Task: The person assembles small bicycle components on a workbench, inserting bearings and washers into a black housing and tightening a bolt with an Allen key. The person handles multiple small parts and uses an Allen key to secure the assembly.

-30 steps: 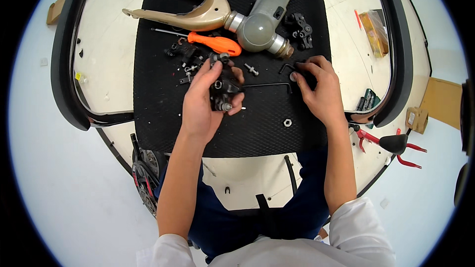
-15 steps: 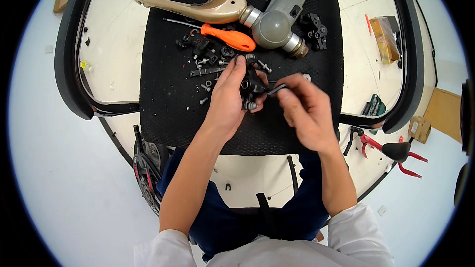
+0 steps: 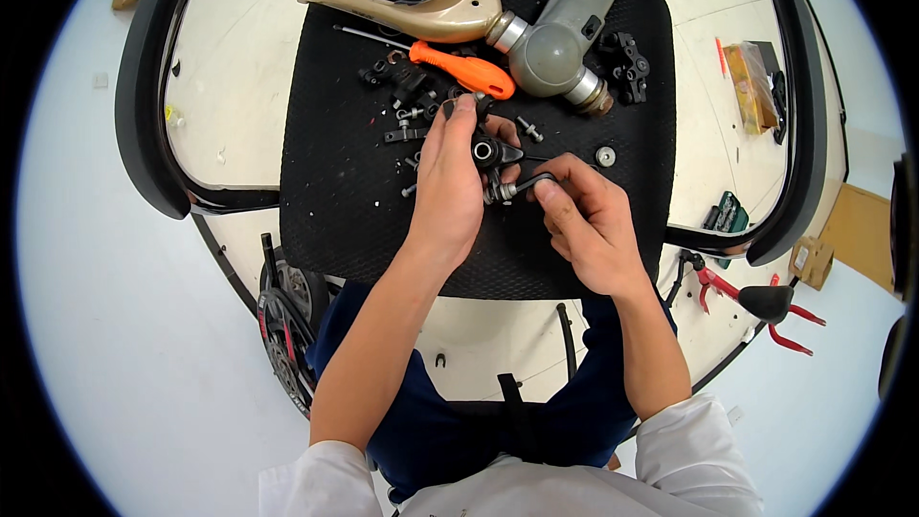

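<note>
My left hand (image 3: 446, 182) is wrapped round a black bicycle brake caliper (image 3: 486, 152), holding it just above the seat; the palm and fingers hide part of it. From the caliper's near side sticks a silver bolt with washers (image 3: 499, 194). Pinched in my right hand (image 3: 595, 228) is a bent dark hex key (image 3: 533, 181), its end meeting the head of that bolt. Whether the tip sits fully in the head I cannot tell. Beyond my left hand lie an orange-handled screwdriver (image 3: 465, 71), a loose silver bolt (image 3: 528, 129) and several black parts (image 3: 407, 86).
A black chair seat (image 3: 383, 239) serves as the work surface, with armrests (image 3: 144, 86) at both sides. A gold fork (image 3: 431, 14) joined to a grey tube (image 3: 565, 29) lies across its far part. Another black caliper (image 3: 627, 67) and a round silver piece (image 3: 605, 156) are at right.
The hex key's end has moved from the caliper's right side down to the bolt on its near side. The caliper has turned a little in my left hand. The view has shifted slightly.
</note>
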Available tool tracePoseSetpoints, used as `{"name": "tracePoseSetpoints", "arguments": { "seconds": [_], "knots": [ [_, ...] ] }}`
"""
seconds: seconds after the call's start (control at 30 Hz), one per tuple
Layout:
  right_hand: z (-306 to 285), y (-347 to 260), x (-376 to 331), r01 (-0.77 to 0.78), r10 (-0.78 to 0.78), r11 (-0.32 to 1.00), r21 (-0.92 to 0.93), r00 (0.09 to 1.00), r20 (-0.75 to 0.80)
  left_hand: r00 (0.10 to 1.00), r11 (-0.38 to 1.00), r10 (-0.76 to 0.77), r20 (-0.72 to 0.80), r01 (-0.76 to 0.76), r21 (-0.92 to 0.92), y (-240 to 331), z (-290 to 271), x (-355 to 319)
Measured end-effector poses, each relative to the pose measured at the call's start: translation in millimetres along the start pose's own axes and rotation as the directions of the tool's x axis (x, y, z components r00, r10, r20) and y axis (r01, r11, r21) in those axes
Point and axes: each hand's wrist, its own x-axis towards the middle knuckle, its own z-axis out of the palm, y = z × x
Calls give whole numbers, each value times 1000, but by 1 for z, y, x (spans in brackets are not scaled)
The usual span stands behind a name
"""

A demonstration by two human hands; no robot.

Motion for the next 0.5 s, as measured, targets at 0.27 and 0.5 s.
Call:
{"name": "tracePoseSetpoints", "arguments": {
  "seconds": [0.27, 0.5],
  "knots": [
    [16, 4, -1, -151, 154, 970, 189, 988, -4, 935, 913, 330, -127, -283, 294, -4, 5, -5],
    [21, 10, -2, 61, -73, 991, -119, 992, -102, 978, 987, 159, -136, -160, 8, -12, -4, -5]
  ]
}}
